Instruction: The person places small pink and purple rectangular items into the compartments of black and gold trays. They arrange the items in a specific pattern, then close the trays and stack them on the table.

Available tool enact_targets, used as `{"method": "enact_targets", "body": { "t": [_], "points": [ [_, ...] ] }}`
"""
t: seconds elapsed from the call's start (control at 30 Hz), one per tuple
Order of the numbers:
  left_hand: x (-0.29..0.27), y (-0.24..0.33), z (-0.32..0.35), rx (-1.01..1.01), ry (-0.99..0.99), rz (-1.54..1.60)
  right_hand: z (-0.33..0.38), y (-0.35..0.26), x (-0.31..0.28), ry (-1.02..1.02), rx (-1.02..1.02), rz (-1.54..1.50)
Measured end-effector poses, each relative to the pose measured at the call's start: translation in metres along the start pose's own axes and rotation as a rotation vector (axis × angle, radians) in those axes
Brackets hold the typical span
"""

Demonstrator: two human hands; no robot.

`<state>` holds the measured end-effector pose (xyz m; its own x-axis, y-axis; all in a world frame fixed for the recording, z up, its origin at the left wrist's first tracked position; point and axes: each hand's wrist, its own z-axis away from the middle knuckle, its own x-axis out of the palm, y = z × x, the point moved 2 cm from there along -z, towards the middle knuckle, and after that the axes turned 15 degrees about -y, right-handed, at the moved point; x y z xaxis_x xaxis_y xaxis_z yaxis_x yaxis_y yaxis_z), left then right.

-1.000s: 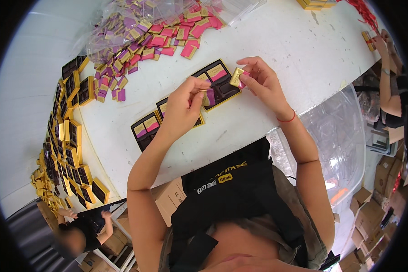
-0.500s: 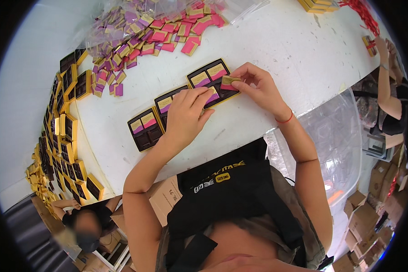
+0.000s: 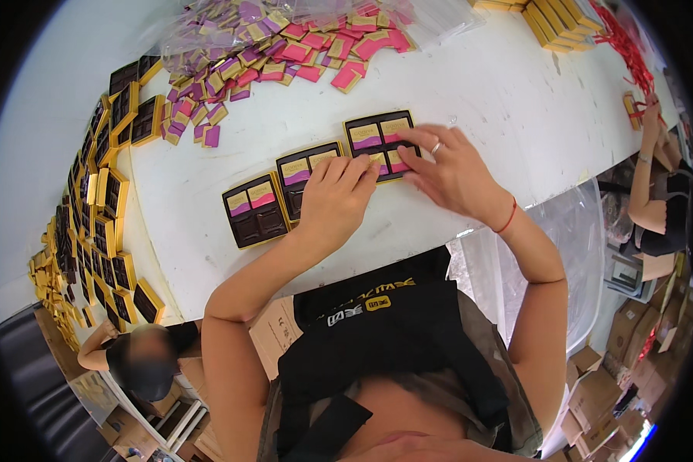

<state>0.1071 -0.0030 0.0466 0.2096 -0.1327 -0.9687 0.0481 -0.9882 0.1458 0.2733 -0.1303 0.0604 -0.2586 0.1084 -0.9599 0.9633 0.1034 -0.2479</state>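
Three shallow gold-edged boxes with dark divided trays stand in a slanting row before me. The right box (image 3: 352, 125) has purple-and-gold and pink-and-gold wrapped chocolates in its far cells. My left hand (image 3: 335, 199) reaches over the middle box (image 3: 285, 171), its bent fingers on a purple-and-gold chocolate (image 3: 376, 160) in a near cell of the right box. Beside it, a pink-and-gold chocolate (image 3: 396, 160) lies in the other near cell. My right hand (image 3: 456, 173) has its fingers apart at that cell. The left box (image 3: 256, 225) holds two chocolates in its far cells; its near cells are bare.
A loose heap of wrapped chocolates (image 3: 285, 54) lies at the far side under clear plastic. Many dark-tray boxes (image 3: 115, 192) crowd the left edge. Closed yellow boxes (image 3: 554, 27) and red ribbons (image 3: 620, 54) are far right. Two other people work at the table's sides.
My right hand has lowered the pink-and-gold chocolate into the right box's near cell and loosened its fingers. My left fingers stay at the purple one. The whole view has shifted slightly.
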Motion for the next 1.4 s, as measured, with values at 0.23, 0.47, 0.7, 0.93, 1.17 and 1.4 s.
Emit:
{"method": "enact_targets", "body": {
  "t": [0.23, 0.47, 0.7, 0.93, 1.17, 1.4],
  "points": [
    [-0.007, -0.079, -0.081, -0.233, 0.063, 0.25, -0.034, 0.028, -0.011, 0.064, -0.065, -0.149],
    [0.002, -0.113, -0.099, -0.377, -0.146, 0.326, -0.117, 0.084, 0.026, 0.119, 0.112, -0.25],
    [-0.032, -0.137, -0.016, -0.59, 0.003, 1.241, -0.159, 0.086, 0.037, -0.045, 0.152, 0.003],
    [-0.061, -0.11, 0.066, -0.671, 0.264, 1.412, -0.248, 0.064, 0.037, 0.177, -0.055, -0.133],
    [-0.067, -0.103, 0.096, -0.58, 0.388, 1.584, -0.284, 0.073, 0.042, 0.09, 0.224, -0.205],
    [-0.069, -0.093, 0.111, -0.592, 0.365, 1.485, -0.26, 0.063, 0.039, 0.01, 0.11, -0.132]
  ]
}}
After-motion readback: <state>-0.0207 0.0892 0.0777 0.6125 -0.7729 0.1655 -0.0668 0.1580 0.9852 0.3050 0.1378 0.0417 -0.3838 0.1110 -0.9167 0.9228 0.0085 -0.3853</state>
